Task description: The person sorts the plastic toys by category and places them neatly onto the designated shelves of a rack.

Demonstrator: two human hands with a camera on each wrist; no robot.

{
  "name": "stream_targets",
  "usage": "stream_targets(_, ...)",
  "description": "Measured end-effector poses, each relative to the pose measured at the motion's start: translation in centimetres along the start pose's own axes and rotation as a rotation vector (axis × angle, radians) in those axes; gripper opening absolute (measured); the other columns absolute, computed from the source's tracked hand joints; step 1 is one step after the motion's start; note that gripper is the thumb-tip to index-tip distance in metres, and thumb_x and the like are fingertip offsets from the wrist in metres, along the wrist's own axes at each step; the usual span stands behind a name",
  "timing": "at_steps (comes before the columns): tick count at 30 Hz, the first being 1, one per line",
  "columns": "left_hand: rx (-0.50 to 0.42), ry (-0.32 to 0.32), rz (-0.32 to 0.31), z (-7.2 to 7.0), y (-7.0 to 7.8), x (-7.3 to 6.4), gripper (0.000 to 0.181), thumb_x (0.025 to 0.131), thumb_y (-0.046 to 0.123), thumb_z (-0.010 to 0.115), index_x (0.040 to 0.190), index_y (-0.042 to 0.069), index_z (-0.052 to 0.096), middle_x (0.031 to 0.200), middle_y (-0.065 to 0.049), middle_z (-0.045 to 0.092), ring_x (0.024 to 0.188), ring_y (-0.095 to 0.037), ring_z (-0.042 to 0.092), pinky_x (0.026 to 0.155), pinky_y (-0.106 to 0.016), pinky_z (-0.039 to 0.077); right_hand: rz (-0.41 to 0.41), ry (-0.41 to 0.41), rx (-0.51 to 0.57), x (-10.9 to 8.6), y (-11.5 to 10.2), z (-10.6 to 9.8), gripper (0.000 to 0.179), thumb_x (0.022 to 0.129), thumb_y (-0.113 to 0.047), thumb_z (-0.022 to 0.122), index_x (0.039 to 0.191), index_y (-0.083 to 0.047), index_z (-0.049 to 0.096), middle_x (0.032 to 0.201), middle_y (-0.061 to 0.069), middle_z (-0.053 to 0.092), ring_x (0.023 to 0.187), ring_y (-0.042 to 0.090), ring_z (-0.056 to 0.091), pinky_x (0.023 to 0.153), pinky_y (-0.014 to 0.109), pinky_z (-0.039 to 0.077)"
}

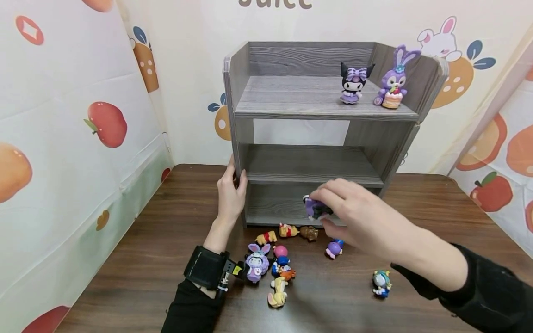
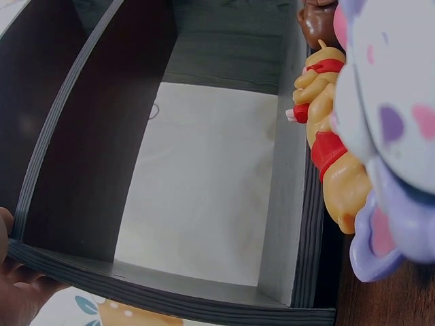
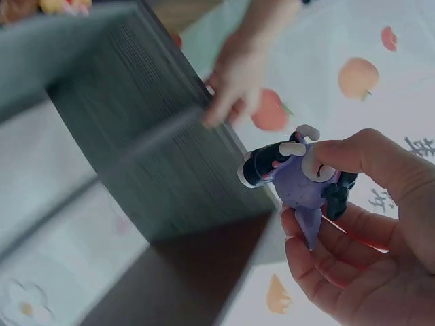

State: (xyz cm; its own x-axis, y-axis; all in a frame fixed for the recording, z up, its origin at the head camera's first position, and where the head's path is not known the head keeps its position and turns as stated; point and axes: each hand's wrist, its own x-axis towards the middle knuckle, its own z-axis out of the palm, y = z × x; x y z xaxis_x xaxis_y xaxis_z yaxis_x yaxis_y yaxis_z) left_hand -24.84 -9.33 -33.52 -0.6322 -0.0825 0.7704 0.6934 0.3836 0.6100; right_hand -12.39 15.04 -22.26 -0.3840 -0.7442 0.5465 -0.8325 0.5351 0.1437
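Observation:
My right hand pinches a small purple and black figurine between thumb and fingers, in front of the lower part of a grey wooden shelf. In the right wrist view the figurine shows a purple body with black and white parts. My left hand grips the shelf's left side panel, thumb at the front edge. On the top board stand a black and purple figurine and a purple rabbit figurine with a cake.
Before the shelf lie yellow-and-red bear figurines, a brown one, a lilac long-eared one, a cream one and a purple-blue one. A blue-green figurine lies farther right on the brown table.

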Motion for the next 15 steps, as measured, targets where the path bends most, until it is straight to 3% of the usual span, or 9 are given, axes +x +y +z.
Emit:
stream_targets(8, -0.011, -0.006, -0.006, -0.1, 0.1, -0.1, 0.049, 0.093, -0.005, 0.047, 0.141, -0.007, 0.036, 0.135, -0.025, 0.049, 0.112, -0.037, 0.057, 0.081, -0.05, 0.051, 0.007, -0.031, -0.07, 2.9, 2.3, -2.9, 0.035, 0.079, -0.017, 0.069, 0.112, -0.006, 0.06, 0.101, -0.001, 0.057, 0.092, 0.009, 0.053, 0.079, 0.027, 0.048)
stream_targets(15, -0.006, 0.0, -0.006, 0.0, 0.1, 0.0, 0.049, 0.093, -0.005, 0.047, 0.14, -0.007, 0.037, 0.135, -0.025, 0.049, 0.112, -0.037, 0.057, 0.082, -0.049, 0.051, 0.036, -0.018, -0.115, 5.5, 4.6, -4.7, 0.034, 0.075, -0.012, 0.069, 0.107, -0.005, 0.061, 0.097, 0.001, 0.058, 0.083, 0.011, 0.055, 0.074, 0.03, 0.049)
